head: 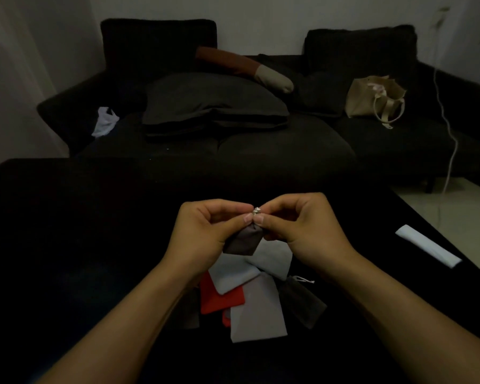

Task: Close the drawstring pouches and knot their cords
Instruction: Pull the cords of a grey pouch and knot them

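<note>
Both hands, left hand (205, 231) and right hand (297, 225), pinch the pale cord (256, 210) atop a scrunched dark grey pouch (243, 241).

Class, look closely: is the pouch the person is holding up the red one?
No, both hands pinch the cord of a dark brown pouch; the red pouch lies below.

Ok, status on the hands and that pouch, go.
Left hand and right hand both pinching the cord. Dark pouch held up, neck gathered. More pouches beneath, nothing blocking.
</note>
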### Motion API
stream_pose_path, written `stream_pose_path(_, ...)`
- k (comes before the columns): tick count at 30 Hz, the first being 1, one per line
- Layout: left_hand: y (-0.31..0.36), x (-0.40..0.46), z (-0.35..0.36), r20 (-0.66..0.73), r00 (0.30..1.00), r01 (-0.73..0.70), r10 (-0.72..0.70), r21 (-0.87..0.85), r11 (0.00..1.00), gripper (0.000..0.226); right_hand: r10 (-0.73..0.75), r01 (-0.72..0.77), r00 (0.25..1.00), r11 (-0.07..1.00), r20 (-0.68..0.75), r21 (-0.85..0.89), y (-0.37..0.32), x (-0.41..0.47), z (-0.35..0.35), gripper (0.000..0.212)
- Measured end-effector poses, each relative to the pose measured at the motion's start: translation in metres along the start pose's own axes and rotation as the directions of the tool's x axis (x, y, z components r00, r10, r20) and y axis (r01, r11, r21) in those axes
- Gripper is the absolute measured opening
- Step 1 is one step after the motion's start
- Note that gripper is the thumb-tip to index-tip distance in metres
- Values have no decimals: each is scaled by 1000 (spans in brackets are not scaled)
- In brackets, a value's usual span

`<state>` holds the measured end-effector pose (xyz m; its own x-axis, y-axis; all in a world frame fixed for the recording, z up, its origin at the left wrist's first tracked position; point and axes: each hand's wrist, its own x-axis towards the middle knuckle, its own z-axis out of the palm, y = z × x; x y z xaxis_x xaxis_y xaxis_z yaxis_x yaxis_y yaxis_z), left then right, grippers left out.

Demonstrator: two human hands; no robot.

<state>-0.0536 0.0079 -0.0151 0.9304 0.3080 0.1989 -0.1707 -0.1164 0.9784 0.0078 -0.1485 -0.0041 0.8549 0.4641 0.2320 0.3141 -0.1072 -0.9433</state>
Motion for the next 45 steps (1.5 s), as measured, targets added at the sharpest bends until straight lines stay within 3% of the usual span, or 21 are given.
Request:
stream_pose_path(6,3,0,-1,14,1000,-3,3,-9,1000,18,-22,21,999,1000,-32,-11,0,-1,2,4)
stream_pose_path(14,1,-2,1,-41,990,-129,138,171,977,15,10,-11,999,999,32,33,0,-1,2,10)
stream_pose_path(23,-1,-4,7,-77,976,-176,204,275,945,15,-14,23,999,984,53,-177,5,1,5,9)
stream_pose_path(36,6,-7,6,-4,974,-216,225,262,941,18,269,-316,932,932,243,177,-4,1,8,17)
stream_pose_path(42,4,-7,3,-5,967,-246,256,256,935,25,208,-247,947,959,243,142,-7,1,1,13)
stream_pose_path(45,4,-4,2,-39,966,-238,255,247,939,26,185,-216,966,963,183,164,-8,2,-4,21)
